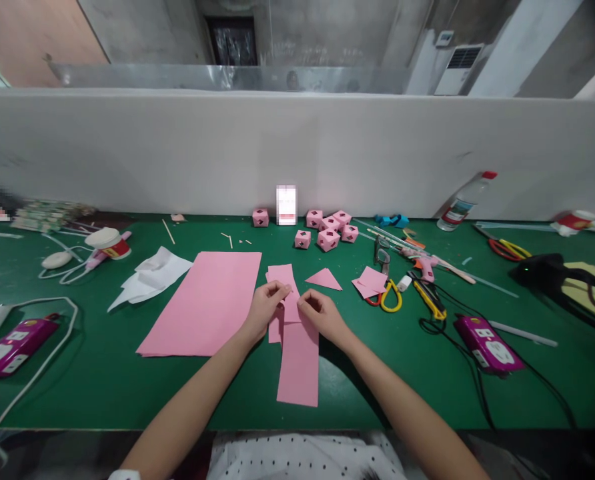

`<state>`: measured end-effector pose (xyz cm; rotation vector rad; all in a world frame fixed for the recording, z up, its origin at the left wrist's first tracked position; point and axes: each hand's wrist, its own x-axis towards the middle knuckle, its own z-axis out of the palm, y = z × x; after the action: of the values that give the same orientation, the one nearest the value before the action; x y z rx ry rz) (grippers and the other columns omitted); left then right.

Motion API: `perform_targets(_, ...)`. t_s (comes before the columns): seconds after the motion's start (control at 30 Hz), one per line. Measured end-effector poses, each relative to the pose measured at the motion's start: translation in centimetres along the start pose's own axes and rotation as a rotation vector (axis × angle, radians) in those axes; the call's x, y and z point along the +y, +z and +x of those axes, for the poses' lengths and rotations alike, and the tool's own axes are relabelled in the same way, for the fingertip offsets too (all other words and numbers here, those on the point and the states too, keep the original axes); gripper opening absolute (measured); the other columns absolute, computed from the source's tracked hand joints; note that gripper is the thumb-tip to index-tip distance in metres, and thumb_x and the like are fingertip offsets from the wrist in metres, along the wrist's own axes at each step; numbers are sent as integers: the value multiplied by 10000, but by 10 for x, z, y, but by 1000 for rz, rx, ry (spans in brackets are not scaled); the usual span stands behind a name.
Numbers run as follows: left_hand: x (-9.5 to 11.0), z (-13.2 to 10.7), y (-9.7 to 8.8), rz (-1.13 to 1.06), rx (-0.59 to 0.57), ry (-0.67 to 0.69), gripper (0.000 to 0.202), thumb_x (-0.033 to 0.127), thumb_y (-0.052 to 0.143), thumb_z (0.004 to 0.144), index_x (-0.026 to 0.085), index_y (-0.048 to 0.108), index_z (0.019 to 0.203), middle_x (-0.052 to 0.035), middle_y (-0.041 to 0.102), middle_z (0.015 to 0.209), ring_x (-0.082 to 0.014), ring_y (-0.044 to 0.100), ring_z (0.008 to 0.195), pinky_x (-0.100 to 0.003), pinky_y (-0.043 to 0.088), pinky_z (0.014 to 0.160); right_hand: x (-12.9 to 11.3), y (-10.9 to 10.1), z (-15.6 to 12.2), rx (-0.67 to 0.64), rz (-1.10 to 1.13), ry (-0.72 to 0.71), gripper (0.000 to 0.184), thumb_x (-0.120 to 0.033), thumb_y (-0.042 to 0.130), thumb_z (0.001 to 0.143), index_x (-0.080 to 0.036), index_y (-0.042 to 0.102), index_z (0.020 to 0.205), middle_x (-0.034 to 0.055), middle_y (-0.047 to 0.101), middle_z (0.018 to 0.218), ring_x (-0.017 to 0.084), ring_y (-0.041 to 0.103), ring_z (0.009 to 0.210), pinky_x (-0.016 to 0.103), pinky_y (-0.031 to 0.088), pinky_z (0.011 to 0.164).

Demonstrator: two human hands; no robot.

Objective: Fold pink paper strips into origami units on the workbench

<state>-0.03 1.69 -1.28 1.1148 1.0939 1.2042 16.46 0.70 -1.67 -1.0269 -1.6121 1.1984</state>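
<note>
Green table (247, 400), grey partition (177, 153) behind. Pink strip (299, 367): centre front, between the hands, right of the sheets (207, 307). Left hand (263, 308): thumb and forefinger pinching the strip's upper part. Right hand (327, 317): thumb and forefinger pinching its right edge. Boxes (328, 240): beyond. Step, apparently: aligning or folding paper; next move calls for even edges, steady fingertips.

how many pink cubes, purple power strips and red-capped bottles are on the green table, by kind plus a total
Pink cubes: 7
Purple power strips: 2
Red-capped bottle: 1
Total: 10
</note>
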Motion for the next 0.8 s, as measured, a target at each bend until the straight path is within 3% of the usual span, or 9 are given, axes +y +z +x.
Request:
perform_targets(0.17, -1, -3, 5, 148, -105, 26, 363, 432, 658, 765, 157, 487, 601, 49, 387, 575, -80, 366, 551, -200, 296, 511, 1, 0, 0, 44, -15, -3, 193, -329, 535, 832, -187, 506, 706, -36, 475, 632, 118, 430, 584, 240, 331, 556)
perform_targets(0.3, -3, -4, 5, 161, -135, 36, 342, 428, 650, 775, 152, 515, 625, 40, 413, 595, -88, 383, 578, -208, 291, 527, 0, 0, 0, 42, -28, -5, 176, -282, 530, 816, -193, 467, 678, -49, 441, 613, 110, 404, 569, 236, 311, 547)
perform_targets(0.7, -2, -2, 2, 121, -124, -2, 352, 403, 692, 737, 153, 496, 584, 42, 420, 570, -81, 370, 552, -213, 270, 511, 0, 1, 2, 36, -25, -11, 157, -258, 520, 803, -190, 470, 671, -49, 460, 608, 108, 417, 574, 234, 318, 558)
perform_targets(0.8, 0, 1, -2, 97, -68, -3, 367, 403, 706, 716, 159, 481, 558, 48, 403, 547, -79, 352, 530, -220, 266, 505, 2, 1, 2, 35, -39, -15, 155, -250, 520, 793, -189, 467, 661, -47, 451, 607, 109, 412, 573, 233, 315, 552)
